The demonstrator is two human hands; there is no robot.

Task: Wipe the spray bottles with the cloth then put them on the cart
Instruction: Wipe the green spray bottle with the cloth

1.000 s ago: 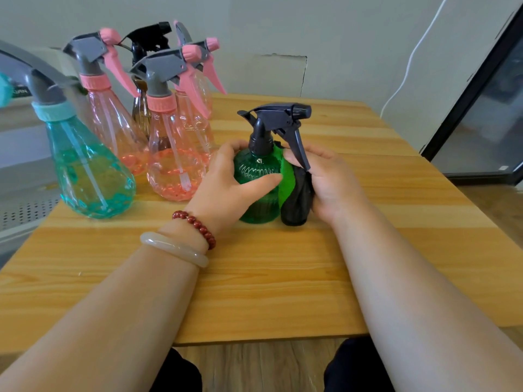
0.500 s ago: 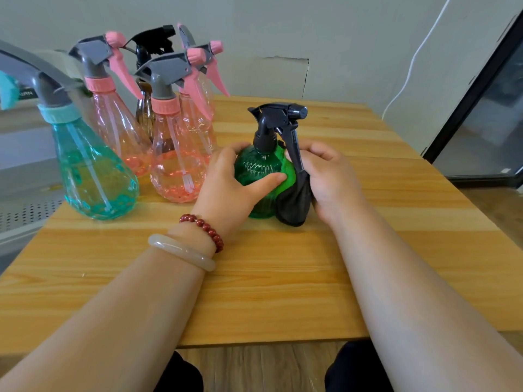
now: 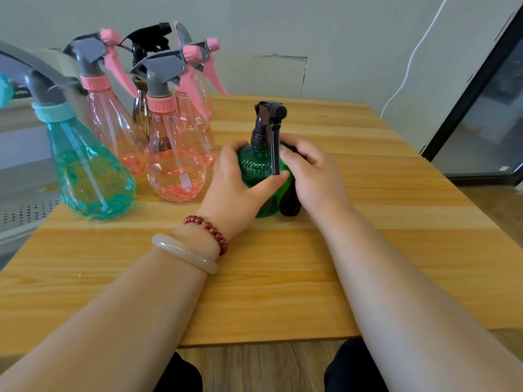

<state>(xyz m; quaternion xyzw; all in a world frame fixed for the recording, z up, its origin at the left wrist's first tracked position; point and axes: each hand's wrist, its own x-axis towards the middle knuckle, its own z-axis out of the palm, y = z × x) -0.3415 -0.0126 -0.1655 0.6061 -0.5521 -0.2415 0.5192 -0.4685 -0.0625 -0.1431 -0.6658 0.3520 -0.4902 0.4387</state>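
Light wood-grain surface (image 3: 368, 250) w/ pale grey wall (image 3: 339, 38) behind; white cable (image 3: 409, 69) runs down it at rt. Black-framed glass door (image 3: 486, 117) far rt. Wood-look floor (image 3: 260, 369) below near edge. Soft, even light.

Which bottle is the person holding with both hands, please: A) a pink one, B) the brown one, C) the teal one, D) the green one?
D: the left hand curls round the green bottle standing on the table, while the right hand holds the dark cloth against its side.
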